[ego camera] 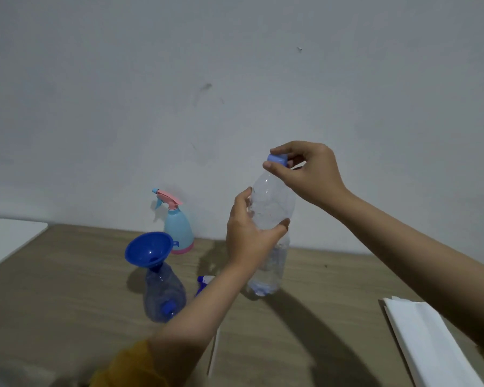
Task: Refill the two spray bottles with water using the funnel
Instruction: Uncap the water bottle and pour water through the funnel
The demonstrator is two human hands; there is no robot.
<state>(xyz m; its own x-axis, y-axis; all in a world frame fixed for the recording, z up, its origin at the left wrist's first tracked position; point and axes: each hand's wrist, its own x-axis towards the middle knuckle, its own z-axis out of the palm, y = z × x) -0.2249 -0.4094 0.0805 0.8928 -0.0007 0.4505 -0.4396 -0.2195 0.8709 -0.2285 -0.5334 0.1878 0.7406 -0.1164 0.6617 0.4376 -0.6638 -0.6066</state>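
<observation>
The person stands at a wooden table (67, 289) set against a pale wall (235, 65). The left hand (250, 233) grips a clear water bottle (274, 208) around its upper body, fingers curled at the far side and thumb at the near side. The bottle stands upright, its base at or just above the tabletop; I cannot tell if it touches. The right hand (308, 171) pinches the light blue cap (277, 159) at the bottle's top between thumb and fingers. Whether the cap is screwed on or loose cannot be told.

To the left, a transparent blue spray bottle (164, 294) stands on the table without its head, and a dark blue funnel (150, 248) sits tilted in its neck. Behind it, near the wall, stands a light blue spray bottle (178, 229) with a pink trim at the base and its pink and blue trigger head screwed on. Just beside the blue bottle, partly hidden by the left forearm, lies a blue and white sprayer head (203, 283), and a thin white tube (214, 350) shows below the forearm.

A folded white cloth or paper (430, 347) lies on the table at the right, under the right forearm. A white surface (6, 238) borders the table at the far left. A mustard sleeve (126, 367) covers the left arm near the elbow.
</observation>
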